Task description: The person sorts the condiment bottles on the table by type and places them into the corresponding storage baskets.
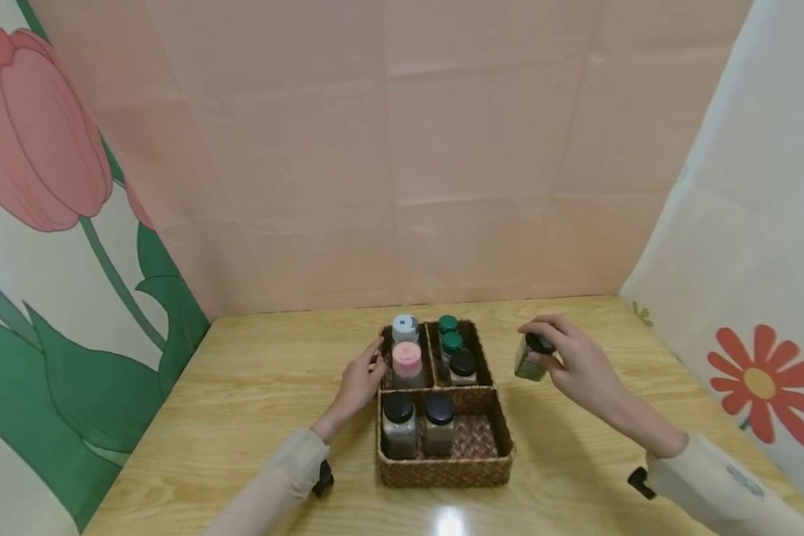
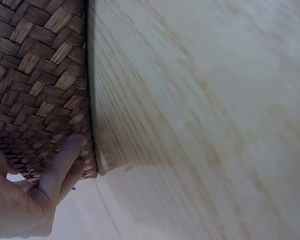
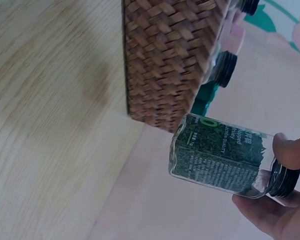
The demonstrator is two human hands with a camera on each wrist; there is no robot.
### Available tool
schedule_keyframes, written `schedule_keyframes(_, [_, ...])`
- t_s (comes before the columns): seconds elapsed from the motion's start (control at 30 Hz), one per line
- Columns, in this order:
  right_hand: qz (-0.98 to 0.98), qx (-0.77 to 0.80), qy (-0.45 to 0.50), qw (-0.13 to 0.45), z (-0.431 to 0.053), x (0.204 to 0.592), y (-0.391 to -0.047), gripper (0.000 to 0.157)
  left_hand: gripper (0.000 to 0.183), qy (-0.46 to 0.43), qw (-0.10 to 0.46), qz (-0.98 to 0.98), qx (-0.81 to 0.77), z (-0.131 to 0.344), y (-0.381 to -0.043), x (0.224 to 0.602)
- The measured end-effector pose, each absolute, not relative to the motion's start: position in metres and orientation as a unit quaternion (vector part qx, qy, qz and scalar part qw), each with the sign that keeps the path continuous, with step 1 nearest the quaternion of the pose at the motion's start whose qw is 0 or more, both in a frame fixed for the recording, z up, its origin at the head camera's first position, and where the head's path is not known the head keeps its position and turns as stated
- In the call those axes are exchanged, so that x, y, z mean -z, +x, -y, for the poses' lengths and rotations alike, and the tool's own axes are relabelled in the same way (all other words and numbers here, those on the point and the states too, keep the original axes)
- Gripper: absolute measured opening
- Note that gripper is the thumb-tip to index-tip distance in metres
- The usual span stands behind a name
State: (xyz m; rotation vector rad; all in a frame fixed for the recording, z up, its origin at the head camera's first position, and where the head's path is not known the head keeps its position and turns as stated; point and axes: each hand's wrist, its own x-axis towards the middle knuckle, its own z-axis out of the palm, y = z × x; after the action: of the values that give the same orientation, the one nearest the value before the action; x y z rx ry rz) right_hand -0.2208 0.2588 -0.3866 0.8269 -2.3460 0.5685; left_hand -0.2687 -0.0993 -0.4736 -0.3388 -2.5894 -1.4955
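Note:
A woven basket (image 1: 444, 472) with compartments stands on the table. On its left side is my left hand (image 1: 360, 383), fingers (image 2: 62, 162) against the outer wall and thumb at the rim. To the right of the basket, my right hand (image 1: 579, 366) grips a parsley jar (image 1: 528, 363) by its black lid, above the table. In the right wrist view the jar (image 3: 217, 155) shows dried green flakes and a printed label. The front compartment holds two black-lidded jars (image 1: 400, 426) on its left, with bare weave (image 1: 476, 438) beside them.
Back left in the basket are a pink-capped bottle (image 1: 407, 359) and a light-blue-capped one (image 1: 405, 327). Back right holds two green-capped jars (image 1: 452, 342) and a black-lidded jar (image 1: 463, 366). A pink cloth backdrop (image 1: 388, 164) rises behind the wooden table (image 1: 275, 372).

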Motion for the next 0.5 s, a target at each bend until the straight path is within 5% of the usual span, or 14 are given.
schedule_keyframes(0.5, [0.871, -0.208, 0.341, 0.286, -0.246, 0.376, -0.202, 0.055, 0.048, -0.119, 0.077, 0.862, 0.487, 0.099, -0.268, 0.472])
